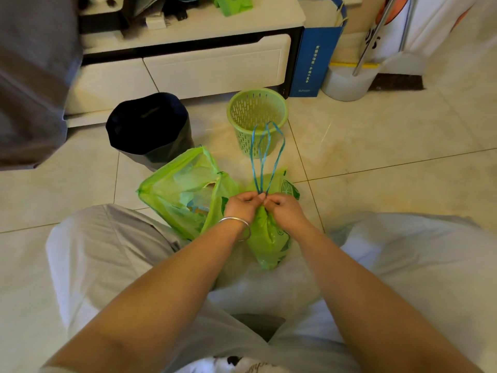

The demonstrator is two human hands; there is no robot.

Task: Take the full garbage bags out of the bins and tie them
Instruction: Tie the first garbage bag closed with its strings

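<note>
The fingers (248, 198) of the left hand (240, 207) and those of the right hand (282, 207) are pinched together on the thin blue drawstring loops (265, 157) at the gathered neck of a small green plastic garbage bag (266, 238), which stands on the tiled floor (376, 146) between the person's knees. The tying step looks under way; next, the loops likely need crossing and pulling snug. A second green bag (177, 189) gapes open just left, near the empty green slotted bin (256, 119) and the black-lined bin (149, 125).

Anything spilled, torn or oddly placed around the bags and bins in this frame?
Nothing stands out. Both hands pinch the blue drawstrings of one green bag; a second green bag lies open beside it. The green basket stands upright and no spill shows.
</note>
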